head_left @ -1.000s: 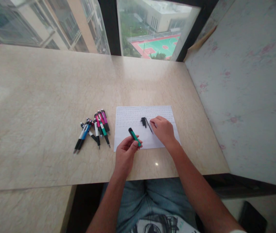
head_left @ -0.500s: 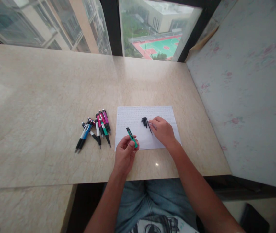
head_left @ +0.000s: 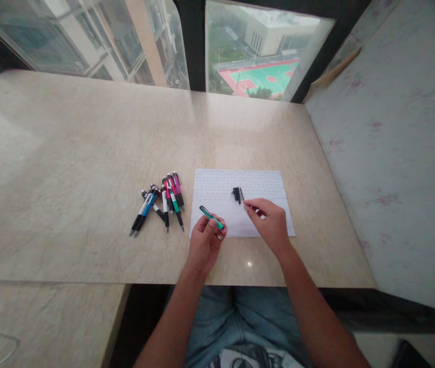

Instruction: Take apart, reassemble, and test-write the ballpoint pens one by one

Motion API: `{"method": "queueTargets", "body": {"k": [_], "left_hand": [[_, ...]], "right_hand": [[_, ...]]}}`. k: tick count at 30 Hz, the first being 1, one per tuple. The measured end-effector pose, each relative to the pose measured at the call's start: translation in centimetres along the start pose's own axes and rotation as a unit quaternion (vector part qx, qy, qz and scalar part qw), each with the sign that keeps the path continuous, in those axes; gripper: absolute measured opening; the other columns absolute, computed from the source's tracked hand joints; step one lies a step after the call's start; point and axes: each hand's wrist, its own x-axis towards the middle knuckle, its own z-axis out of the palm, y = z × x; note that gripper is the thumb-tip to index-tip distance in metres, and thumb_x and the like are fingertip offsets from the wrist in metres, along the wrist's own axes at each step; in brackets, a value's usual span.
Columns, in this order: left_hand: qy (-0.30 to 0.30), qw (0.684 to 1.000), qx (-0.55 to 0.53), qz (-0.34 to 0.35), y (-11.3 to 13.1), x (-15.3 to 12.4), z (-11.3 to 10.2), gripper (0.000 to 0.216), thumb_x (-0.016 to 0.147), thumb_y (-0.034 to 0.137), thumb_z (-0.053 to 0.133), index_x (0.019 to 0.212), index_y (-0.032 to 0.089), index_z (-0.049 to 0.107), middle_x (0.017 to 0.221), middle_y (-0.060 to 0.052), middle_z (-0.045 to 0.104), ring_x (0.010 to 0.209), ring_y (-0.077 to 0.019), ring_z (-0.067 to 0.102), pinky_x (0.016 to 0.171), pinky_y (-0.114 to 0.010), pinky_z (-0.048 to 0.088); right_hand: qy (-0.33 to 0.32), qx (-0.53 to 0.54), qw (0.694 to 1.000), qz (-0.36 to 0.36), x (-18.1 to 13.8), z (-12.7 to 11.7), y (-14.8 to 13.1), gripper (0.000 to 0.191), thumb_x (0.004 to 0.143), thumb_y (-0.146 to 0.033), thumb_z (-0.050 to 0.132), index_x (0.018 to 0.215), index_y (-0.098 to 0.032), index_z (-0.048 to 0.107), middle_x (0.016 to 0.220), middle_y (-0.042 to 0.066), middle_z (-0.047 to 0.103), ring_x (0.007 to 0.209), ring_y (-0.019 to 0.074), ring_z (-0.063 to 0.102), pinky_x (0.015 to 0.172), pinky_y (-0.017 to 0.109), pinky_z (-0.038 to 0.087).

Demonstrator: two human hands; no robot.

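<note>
My left hand (head_left: 207, 240) is closed around a green pen barrel (head_left: 214, 220) with a black clip end, which slants up to the left above the paper's lower left part. A sheet of paper (head_left: 217, 194) covered in rows of faint writing lies flat under both hands. Near its middle rest small black pen parts (head_left: 236, 194), grip-like and short. Beside them is a thin dark pen refill (head_left: 241, 193); the fingertips of my right hand (head_left: 267, 220) pinch at its near end and cover that end.
Several assembled pens (head_left: 167, 197) in pink, purple, green and white lie left of the paper, with blue and white pens (head_left: 144, 212) crossing beside them. The stone-look ledge (head_left: 87, 153) meets a window at the back and a papered wall (head_left: 386, 163) on the right.
My right hand has moved nearer and its fingertips now meet at the refill's near end. The green barrel in my left hand has tilted flatter. The view has shifted slightly left.
</note>
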Motion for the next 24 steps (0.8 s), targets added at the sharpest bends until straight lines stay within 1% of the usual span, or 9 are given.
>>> {"method": "queueTargets", "body": {"k": [1,3,5,9,16,18,20,22,24], "left_hand": [[0.002,1.0,-0.008,0.0,0.0,0.0,0.0,0.027,0.071,0.033,0.083,0.082,0.016,0.066,0.076,-0.001,0.063,0.063,-0.0066,0.056,0.059,-0.018,0.045],[0.007,1.0,-0.02,0.001,0.0,0.0,0.0,0.027,0.069,0.031,0.084,0.083,0.016,0.066,0.078,-0.001,0.065,0.066,-0.0068,0.058,0.063,-0.018,0.048],[0.009,1.0,-0.021,-0.001,0.0,-0.1,0.0,0.028,0.068,0.031,0.085,0.083,0.016,0.067,0.079,-0.001,0.066,0.066,-0.0071,0.059,0.062,-0.017,0.049],[0.009,1.0,-0.007,-0.004,-0.2,-0.1,-0.3,0.028,0.068,0.031,0.085,0.083,0.015,0.067,0.079,-0.001,0.067,0.063,-0.0062,0.059,0.06,-0.016,0.049],[-0.005,1.0,-0.004,-0.004,-0.2,-0.3,-0.1,0.029,0.068,0.032,0.085,0.082,0.014,0.068,0.077,-0.001,0.066,0.062,-0.0047,0.058,0.059,-0.014,0.047],[-0.004,1.0,-0.006,-0.003,-0.1,-0.3,0.0,0.028,0.068,0.031,0.085,0.082,0.014,0.067,0.076,-0.001,0.065,0.062,-0.0046,0.057,0.058,-0.014,0.047],[0.002,1.0,-0.026,-0.006,0.1,-0.3,-0.1,0.028,0.068,0.031,0.085,0.083,0.015,0.067,0.077,-0.001,0.065,0.064,-0.0049,0.058,0.059,-0.013,0.048],[0.014,0.998,-0.063,-0.016,0.2,-0.2,-0.3,0.029,0.067,0.03,0.085,0.084,0.016,0.067,0.079,0.0,0.066,0.065,-0.0051,0.06,0.059,-0.013,0.049],[0.021,0.994,-0.099,-0.03,0.3,-0.2,-0.5,0.031,0.065,0.029,0.087,0.085,0.016,0.067,0.08,0.0,0.066,0.065,-0.0047,0.061,0.058,-0.011,0.051]], "right_hand": [[-0.006,0.049,0.999,0.01,-0.8,-0.1,-1.0,0.014,0.089,-0.022,0.061,0.093,-0.02,0.074,0.089,0.005,0.074,0.074,0.0146,0.065,0.062,0.025,0.05],[-0.04,0.119,0.992,0.008,-2.2,0.0,-2.8,0.011,0.088,-0.023,0.064,0.09,-0.022,0.074,0.089,0.004,0.074,0.076,0.0145,0.066,0.061,0.024,0.051],[-0.061,0.15,0.987,-0.006,-3.0,0.3,-4.0,0.01,0.087,-0.023,0.065,0.09,-0.022,0.075,0.087,0.004,0.073,0.072,0.0135,0.064,0.058,0.024,0.051],[-0.057,0.16,0.985,-0.013,-3.3,1.0,-4.3,0.011,0.087,-0.022,0.066,0.091,-0.023,0.076,0.084,0.004,0.072,0.067,0.0129,0.061,0.054,0.024,0.05],[-0.042,0.128,0.991,-0.004,-2.9,1.2,-4.6,0.006,0.086,-0.023,0.066,0.083,-0.022,0.071,0.082,0.003,0.069,0.067,0.013,0.061,0.055,0.024,0.05],[-0.035,0.099,0.994,-0.001,-2.7,1.1,-4.2,0.008,0.087,-0.024,0.063,0.082,-0.022,0.069,0.081,0.002,0.067,0.067,0.0133,0.061,0.055,0.024,0.05],[-0.009,0.032,0.999,0.01,-2.2,1.0,-3.3,0.011,0.089,-0.024,0.059,0.083,-0.021,0.068,0.081,0.003,0.067,0.067,0.0137,0.061,0.057,0.025,0.049],[0.025,-0.081,0.996,0.035,-1.5,0.9,-2.0,0.011,0.089,-0.024,0.057,0.087,-0.02,0.067,0.086,0.005,0.067,0.069,0.0151,0.061,0.061,0.028,0.048],[0.023,-0.204,0.977,0.058,-0.9,1.0,-0.8,0.012,0.088,-0.025,0.059,0.093,-0.018,0.067,0.094,0.008,0.068,0.076,0.0185,0.062,0.066,0.031,0.048]]}}
